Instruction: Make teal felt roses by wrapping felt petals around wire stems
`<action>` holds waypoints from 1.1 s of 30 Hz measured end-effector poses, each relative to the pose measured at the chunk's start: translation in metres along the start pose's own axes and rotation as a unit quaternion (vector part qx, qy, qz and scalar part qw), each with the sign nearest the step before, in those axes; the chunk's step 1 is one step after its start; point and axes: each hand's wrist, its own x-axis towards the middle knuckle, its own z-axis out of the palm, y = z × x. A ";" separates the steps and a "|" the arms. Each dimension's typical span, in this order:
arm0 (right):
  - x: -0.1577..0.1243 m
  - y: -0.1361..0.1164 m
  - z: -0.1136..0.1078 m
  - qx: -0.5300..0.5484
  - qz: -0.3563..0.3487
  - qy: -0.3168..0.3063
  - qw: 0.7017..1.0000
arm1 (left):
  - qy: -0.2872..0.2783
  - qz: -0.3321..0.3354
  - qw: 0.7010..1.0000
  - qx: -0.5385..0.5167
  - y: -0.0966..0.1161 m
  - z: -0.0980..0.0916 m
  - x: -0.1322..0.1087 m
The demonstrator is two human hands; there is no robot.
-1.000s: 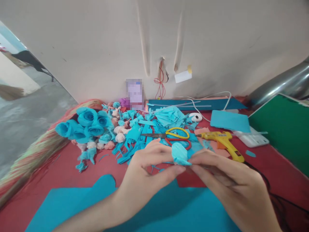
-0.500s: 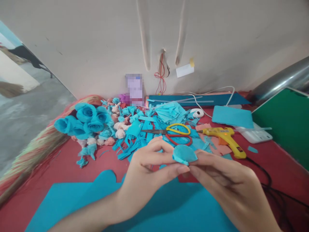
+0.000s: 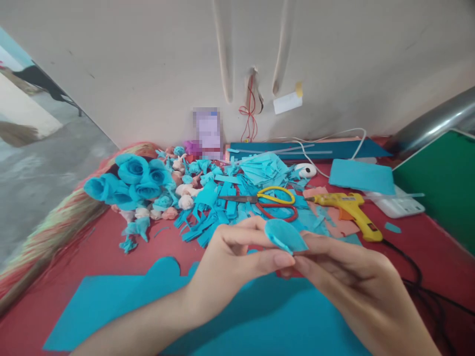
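Both of my hands meet at the centre of the view over a red table (image 3: 111, 237). My left hand (image 3: 230, 262) pinches a small blue foam petal (image 3: 284, 236) between thumb and forefinger. My right hand (image 3: 349, 277) grips the same petal from the right side, fingers closed. Under my forearms lies a large blue foam sheet (image 3: 122, 301). Behind the hands lie scissors with yellow and red handles (image 3: 272, 201) on a heap of blue foam strips (image 3: 218, 207).
Finished blue foam roses (image 3: 129, 183) are piled at the left with small white and pink buds. A yellow glue gun (image 3: 351, 210) lies at the right, its black cord trailing off. A green board (image 3: 438, 183) leans at far right. A wall closes the back.
The blue petal has been turned and flattened between my fingers, its face now tilted more sideways. Both hands stayed in about the same place.
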 end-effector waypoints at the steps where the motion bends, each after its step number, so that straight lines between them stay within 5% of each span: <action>1: 0.000 0.000 0.000 0.004 0.001 -0.003 1.000 | -0.004 -0.002 1.000 -0.004 -0.001 -0.001 0.000; 11: -0.001 -0.004 -0.005 -0.020 0.043 -0.085 0.995 | -0.041 -0.003 0.999 -0.011 -0.004 -0.001 0.001; 26: -0.001 -0.004 -0.002 -0.028 0.034 -0.080 0.996 | -0.051 0.067 0.996 0.039 -0.003 -0.002 0.001; 33: -0.002 -0.006 -0.006 -0.080 0.030 -0.112 0.990 | -0.004 0.092 0.993 0.075 -0.002 -0.002 0.000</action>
